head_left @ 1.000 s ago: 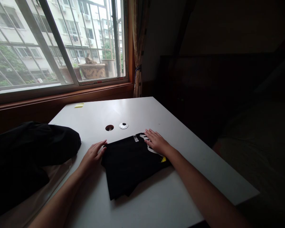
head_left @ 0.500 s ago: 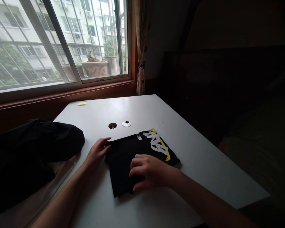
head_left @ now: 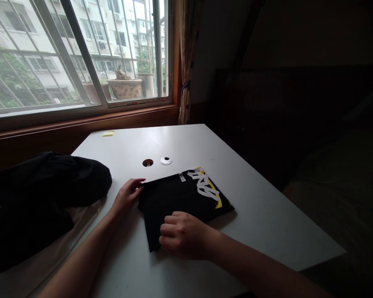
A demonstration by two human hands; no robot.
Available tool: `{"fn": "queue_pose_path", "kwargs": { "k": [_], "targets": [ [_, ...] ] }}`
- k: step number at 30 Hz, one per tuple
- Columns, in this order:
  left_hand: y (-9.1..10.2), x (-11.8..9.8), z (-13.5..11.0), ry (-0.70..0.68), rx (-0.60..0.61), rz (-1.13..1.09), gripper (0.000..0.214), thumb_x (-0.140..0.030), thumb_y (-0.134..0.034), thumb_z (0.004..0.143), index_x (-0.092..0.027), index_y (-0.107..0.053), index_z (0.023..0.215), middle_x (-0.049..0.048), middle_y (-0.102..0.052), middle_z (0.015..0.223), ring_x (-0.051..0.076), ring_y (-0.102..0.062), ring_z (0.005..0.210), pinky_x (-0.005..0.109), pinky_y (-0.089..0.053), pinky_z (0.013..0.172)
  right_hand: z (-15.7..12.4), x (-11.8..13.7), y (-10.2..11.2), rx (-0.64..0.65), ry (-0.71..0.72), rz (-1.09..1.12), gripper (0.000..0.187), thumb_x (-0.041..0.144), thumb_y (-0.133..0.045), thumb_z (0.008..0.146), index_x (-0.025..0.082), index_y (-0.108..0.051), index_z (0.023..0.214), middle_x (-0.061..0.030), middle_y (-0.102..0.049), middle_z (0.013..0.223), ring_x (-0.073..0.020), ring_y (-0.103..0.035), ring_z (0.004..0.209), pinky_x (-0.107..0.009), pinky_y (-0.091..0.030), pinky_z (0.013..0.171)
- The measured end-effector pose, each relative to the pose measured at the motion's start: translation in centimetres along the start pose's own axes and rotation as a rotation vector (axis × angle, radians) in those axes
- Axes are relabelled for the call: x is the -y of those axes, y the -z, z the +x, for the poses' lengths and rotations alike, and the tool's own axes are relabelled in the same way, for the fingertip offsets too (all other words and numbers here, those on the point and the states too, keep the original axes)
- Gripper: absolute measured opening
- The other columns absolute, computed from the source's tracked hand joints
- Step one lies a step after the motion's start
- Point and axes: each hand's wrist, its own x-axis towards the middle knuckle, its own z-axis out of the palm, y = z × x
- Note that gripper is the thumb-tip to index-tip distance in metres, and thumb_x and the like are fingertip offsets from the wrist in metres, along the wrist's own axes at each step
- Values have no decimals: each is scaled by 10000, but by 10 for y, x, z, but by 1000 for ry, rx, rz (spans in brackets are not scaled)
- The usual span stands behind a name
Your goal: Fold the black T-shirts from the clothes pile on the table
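Note:
A folded black T-shirt (head_left: pixel 168 194) lies on the white table, its white and yellow print facing up at the right end. My left hand (head_left: pixel 129 194) is at the shirt's far left corner, thumb and fingers closed about the edge there. Curled over the near edge is my right hand (head_left: pixel 183 234), its fingers bent closed on the cloth; the fingertips are hidden.
On the left, a heap of black cloth (head_left: pixel 52 186) lies over a pale cloth on the white table (head_left: pixel 251 231). Further back are a cable hole (head_left: pixel 148 163), its round cover (head_left: pixel 165 160) and a yellow sticky note (head_left: pixel 108 133). A barred window stands behind.
My right hand has moved slightly left and toward me, and its fingers have closed onto the shirt's near edge. My left hand stays at the corner.

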Motion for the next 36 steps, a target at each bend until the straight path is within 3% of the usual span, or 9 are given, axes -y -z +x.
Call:
{"fn": "queue_pose_path", "kwargs": {
  "k": [10, 15, 23, 28, 31, 33, 36],
  "targets": [
    [3, -5, -2, 26, -71, -131, 331, -449, -648, 878, -220, -705, 1111, 60, -710, 1043, 254, -682, 977, 404, -545, 893, 3, -7, 26, -264, -112, 121, 95, 249, -609, 934, 197, -651, 866, -19, -632, 830, -148, -551, 740, -321, -430, 686],
    [7, -11, -6, 4, -108, -177, 271, -409, -652, 868, -221, -706, 1055, 46, -681, 1025, 243, -670, 973, 383, -546, 874, 7, 0, 35, -333, -82, 114, 46, 220, -627, 909, 190, -651, 884, -13, -635, 814, -143, -546, 713, -319, -430, 665],
    [5, -8, -9, -33, -153, 97, 198, -304, -594, 850, -228, -712, 990, 20, -588, 933, 197, -633, 789, 328, -538, 707, 7, 10, 15, -192, -43, 61, 146, 244, -588, 945, 202, -620, 809, 6, -610, 770, -134, -505, 664, -312, -351, 595],
    [2, -14, -13, -220, -191, 346, 260, -253, -507, 900, -228, -704, 1068, 78, -604, 1084, 260, -632, 967, 414, -552, 843, 0, 6, 6, -99, -40, 154, 200, 345, -574, 983, 217, -667, 861, 2, -659, 792, -141, -557, 703, -306, -397, 642],
    [-5, -22, -16, -336, -105, 483, 323, -217, -458, 945, -252, -682, 1176, 86, -635, 1239, 291, -574, 1185, 457, -505, 996, -5, -12, 6, -81, -197, 246, 184, 293, -540, 998, 210, -704, 1006, -30, -710, 952, -155, -622, 837, -300, -482, 753],
    [-13, -23, -18, -377, 15, 556, 397, -203, -435, 959, -244, -631, 1301, 81, -602, 1375, 300, -474, 1344, 483, -433, 1102, -8, -31, 4, -61, -351, 267, 262, 283, -501, 1017, 214, -677, 1198, -64, -694, 1183, -179, -629, 1056, -322, -506, 905],
    [-28, -15, -20, -309, 138, 698, 491, -266, -405, 995, -200, -492, 1475, 83, -461, 1544, 341, -279, 1486, 576, -309, 1176, -11, -63, -5, 52, -524, 215, 489, 424, -453, 1036, 196, -500, 1467, -122, -493, 1516, -259, -426, 1410, -442, -387, 1141]
  ]
}}
